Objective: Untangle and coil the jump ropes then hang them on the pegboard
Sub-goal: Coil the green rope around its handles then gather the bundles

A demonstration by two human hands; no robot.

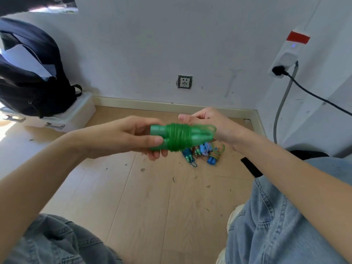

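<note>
We see the left hand (131,136) gripping the green jump rope (179,137) w/ cord wound round both handles; right hand (211,122) pinches its end loop (more coiled ropes (203,154) on floor (152,197) below).

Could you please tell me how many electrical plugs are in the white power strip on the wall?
2: a white adapter plug in the middle of the white wall-mounted power strip, and a black plug just below it at the strip's lower end.

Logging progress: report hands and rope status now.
Left hand grips green rope bundle. Right hand pinches its loop end. Pegboard not in view.
</note>
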